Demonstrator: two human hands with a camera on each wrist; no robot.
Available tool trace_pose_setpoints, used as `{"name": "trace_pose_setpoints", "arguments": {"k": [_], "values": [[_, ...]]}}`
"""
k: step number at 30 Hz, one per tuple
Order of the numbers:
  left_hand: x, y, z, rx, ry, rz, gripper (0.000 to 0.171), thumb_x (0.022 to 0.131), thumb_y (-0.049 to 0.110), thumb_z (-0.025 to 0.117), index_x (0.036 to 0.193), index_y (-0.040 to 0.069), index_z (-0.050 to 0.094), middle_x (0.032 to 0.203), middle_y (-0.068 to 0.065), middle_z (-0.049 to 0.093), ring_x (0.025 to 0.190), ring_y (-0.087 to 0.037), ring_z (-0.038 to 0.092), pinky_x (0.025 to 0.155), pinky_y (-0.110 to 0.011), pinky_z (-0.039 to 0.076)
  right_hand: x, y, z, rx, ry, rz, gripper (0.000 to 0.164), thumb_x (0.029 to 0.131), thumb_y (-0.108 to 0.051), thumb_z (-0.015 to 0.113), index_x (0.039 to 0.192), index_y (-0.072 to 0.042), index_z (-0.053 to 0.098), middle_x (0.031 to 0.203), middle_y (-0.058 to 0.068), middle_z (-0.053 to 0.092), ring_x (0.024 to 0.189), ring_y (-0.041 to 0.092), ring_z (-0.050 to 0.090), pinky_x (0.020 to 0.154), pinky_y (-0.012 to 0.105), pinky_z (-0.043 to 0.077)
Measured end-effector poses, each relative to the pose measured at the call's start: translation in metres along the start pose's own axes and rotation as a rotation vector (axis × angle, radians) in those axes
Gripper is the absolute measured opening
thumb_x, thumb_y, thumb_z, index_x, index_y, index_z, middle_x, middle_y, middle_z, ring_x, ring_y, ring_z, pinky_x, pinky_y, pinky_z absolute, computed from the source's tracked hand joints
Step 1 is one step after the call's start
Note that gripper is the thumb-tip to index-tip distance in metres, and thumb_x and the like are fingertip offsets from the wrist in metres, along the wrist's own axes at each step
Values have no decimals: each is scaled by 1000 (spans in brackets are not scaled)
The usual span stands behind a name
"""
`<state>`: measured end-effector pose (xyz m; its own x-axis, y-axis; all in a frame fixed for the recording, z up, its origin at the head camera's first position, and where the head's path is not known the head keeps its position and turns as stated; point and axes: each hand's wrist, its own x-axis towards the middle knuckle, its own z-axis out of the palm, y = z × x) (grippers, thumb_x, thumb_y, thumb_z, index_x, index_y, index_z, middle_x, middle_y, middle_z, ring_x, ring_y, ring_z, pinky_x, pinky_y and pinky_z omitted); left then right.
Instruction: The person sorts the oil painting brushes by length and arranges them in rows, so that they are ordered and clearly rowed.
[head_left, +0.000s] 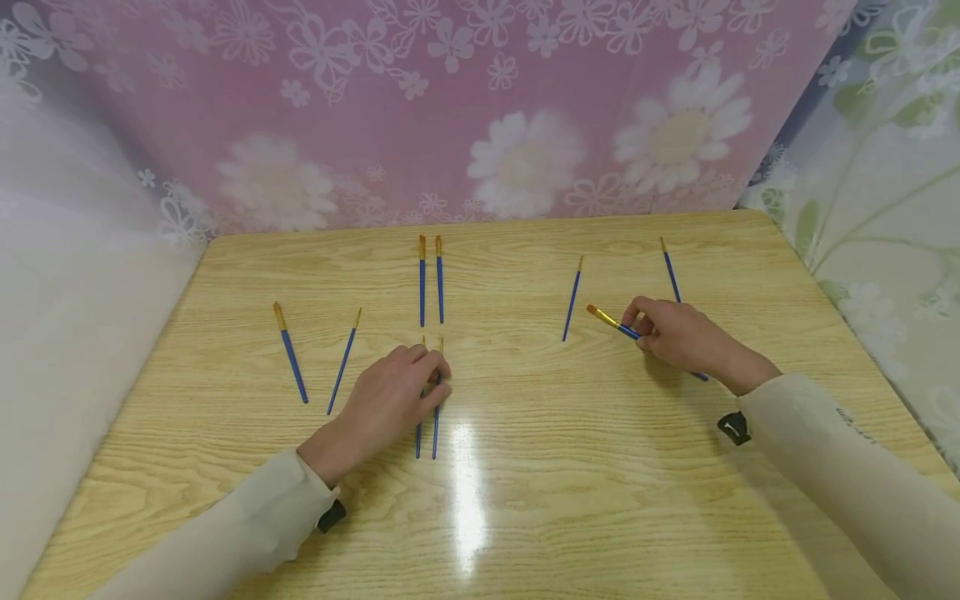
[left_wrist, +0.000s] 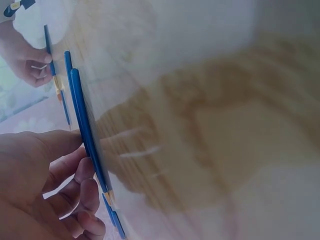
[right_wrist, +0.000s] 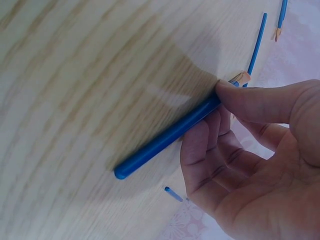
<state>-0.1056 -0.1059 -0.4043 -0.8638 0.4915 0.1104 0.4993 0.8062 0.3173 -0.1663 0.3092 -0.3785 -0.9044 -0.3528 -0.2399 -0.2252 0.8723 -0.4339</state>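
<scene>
My right hand (head_left: 678,333) pinches a blue paintbrush (right_wrist: 167,137) between thumb and fingers. Its bristles point left in the head view, and its handle end shows beyond the palm. At the middle of the table, my left hand (head_left: 397,392) reaches over two thin paintbrushes (head_left: 436,433) lying side by side. Thumb and curled fingers close on the right one of this pair, partly hiding both. The left wrist view shows their blue handles (left_wrist: 82,115) at the thumb and fingertips. A thin paintbrush (head_left: 573,298) lies left of my right hand, another (head_left: 671,271) just behind it.
Two broader paintbrushes (head_left: 422,287) lie parallel behind my left hand. To its left are a flat paintbrush (head_left: 292,358) and a thin one (head_left: 342,367), tilted toward each other. The wooden table (head_left: 540,500) meets a flowered pink cloth (head_left: 420,125) at its back edge.
</scene>
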Motion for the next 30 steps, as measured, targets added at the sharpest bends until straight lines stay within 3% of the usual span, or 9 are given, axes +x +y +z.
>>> {"name": "trace_pose_setpoints", "arguments": {"k": [12, 17, 24, 30], "values": [[1, -1, 1, 2, 14, -9, 10, 104, 24, 74, 108, 15, 74, 96, 2, 70, 85, -16, 60, 70, -30, 52, 0, 0, 0, -3, 9, -11, 23, 102, 2, 69, 124, -1, 64, 111, 21, 73, 93, 29, 71, 78, 49, 58], [2, -3, 0, -19, -16, -34, 13, 106, 29, 72, 110, 17, 74, 95, 5, 69, 87, -15, 61, 74, -31, 53, 1, -1, 0, -3, 5, -4, 23, 102, 1, 70, 124, -1, 64, 112, 21, 73, 94, 29, 71, 79, 49, 57], [0, -16, -11, -67, -51, -123, 16, 109, 33, 70, 114, 18, 74, 96, 7, 70, 91, -16, 64, 73, -31, 54, 1, -1, 0, -2, 1, 3, 23, 102, 1, 70, 125, -1, 64, 112, 21, 73, 94, 29, 71, 78, 48, 57], [-6, -46, -26, -104, -71, -253, 23, 110, 34, 67, 123, 16, 73, 105, 1, 75, 87, -17, 67, 71, -35, 55, 1, -1, 0, 0, -6, 9, 23, 103, 1, 69, 125, -2, 63, 113, 22, 73, 97, 32, 71, 79, 48, 57]]}}
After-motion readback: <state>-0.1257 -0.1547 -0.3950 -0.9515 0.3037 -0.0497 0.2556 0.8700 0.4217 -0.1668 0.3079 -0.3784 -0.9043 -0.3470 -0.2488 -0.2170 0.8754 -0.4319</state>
